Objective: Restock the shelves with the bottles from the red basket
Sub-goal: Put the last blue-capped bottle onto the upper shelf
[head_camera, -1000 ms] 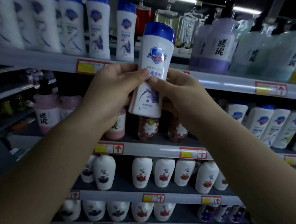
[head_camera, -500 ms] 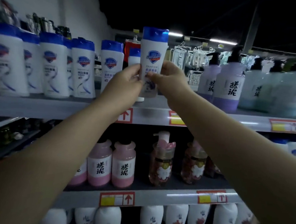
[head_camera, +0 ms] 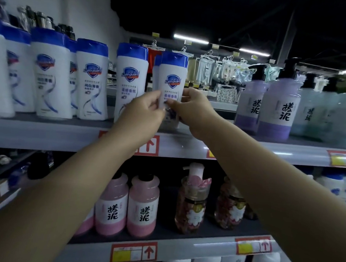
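a white bottle (head_camera: 172, 78) with a blue cap is held upright over the front part of the top shelf (head_camera: 47, 132). it is pinched on its lower half from both sides: by the left hand (head_camera: 143, 111) with thumb and fingers closed on it, and by the right hand (head_camera: 191, 109) in the same narrow hold. the base is hidden by the hands, so it cannot be told if the bottle is already set down.

what can go wrong: if the bottle is released while the base is not flat, or is partly over the front edge, it is likely to tip forward and fall from the shelf. on the left side the neighbour bottle (head_camera: 131, 76) is just beside, almost touching, so a small push to the left could knock it against the row. a second bottle (head_camera: 155, 70) of the same kind stands close behind, so pushing deep is limited.

on the right more room is seen: an open gap is left between the held bottle and the purple pump bottles (head_camera: 277, 110). the hands are best withdrawn to this side and towards the front.
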Tool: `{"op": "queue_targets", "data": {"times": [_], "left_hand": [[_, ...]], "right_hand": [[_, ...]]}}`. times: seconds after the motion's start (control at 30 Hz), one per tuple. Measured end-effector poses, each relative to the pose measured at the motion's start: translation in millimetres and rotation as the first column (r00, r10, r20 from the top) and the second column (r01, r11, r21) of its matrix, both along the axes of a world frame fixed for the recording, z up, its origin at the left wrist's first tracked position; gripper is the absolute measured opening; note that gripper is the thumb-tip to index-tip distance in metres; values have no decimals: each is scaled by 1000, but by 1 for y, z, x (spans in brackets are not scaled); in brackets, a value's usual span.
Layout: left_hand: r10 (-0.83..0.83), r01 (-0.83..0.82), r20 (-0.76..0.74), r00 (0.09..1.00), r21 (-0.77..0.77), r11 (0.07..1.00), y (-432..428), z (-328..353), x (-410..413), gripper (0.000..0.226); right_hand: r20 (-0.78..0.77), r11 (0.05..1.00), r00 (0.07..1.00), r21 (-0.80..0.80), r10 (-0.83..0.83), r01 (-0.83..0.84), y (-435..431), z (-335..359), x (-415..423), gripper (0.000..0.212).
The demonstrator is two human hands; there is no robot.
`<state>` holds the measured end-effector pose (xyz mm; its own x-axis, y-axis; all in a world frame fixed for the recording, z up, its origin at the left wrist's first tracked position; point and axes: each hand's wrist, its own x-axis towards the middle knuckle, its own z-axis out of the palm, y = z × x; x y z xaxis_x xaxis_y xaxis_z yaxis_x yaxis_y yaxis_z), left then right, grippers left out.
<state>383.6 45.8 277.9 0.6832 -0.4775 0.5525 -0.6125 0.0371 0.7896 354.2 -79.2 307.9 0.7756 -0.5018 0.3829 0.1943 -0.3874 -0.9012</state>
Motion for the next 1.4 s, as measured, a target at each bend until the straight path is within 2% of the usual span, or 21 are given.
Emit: {"op": "queue_targets", "data": {"times": [0.1,0.27,0.37,0.5,0.63,0.77,1.1,1.23,1.4], "left_hand": [[1,-2,-37,999,-6,1000,-2,-1,2,51],[-11,11,-69,998,-5,1000,-1,1,2,49],[4,-7,-93,996,-34,999,0,2,-3,42],[-27,4,-179,984,-126,992,1,-1,-16,48],[-73,34,-212,975,-180,983,0,-2,-40,46],[-139,65,-280,950,-258,964,-1,-7,-67,42],[-253,134,-342,905,-335,933,-6,-34,-142,38],[-308,176,-386,869,-340,924,-16,-59,-164,37],[-303,151,-464,833,-336,930,-30,-99,-182,39]], "right_hand": [[-28,999,1000,-41,-12,11,-1,1,1,29],[-79,993,996,-116,-37,28,0,4,-2,24],[-29,999,999,-34,-19,18,0,4,-9,30],[83,996,996,75,-45,39,-1,-1,-27,43],[185,988,983,153,-19,-10,2,-11,-48,38],[215,986,976,157,24,-59,6,-23,-79,28],[167,981,981,152,97,-123,0,-62,-165,30],[125,959,983,234,134,-161,-7,-90,-188,28],[57,938,990,317,130,-141,-21,-134,-208,27]]}}
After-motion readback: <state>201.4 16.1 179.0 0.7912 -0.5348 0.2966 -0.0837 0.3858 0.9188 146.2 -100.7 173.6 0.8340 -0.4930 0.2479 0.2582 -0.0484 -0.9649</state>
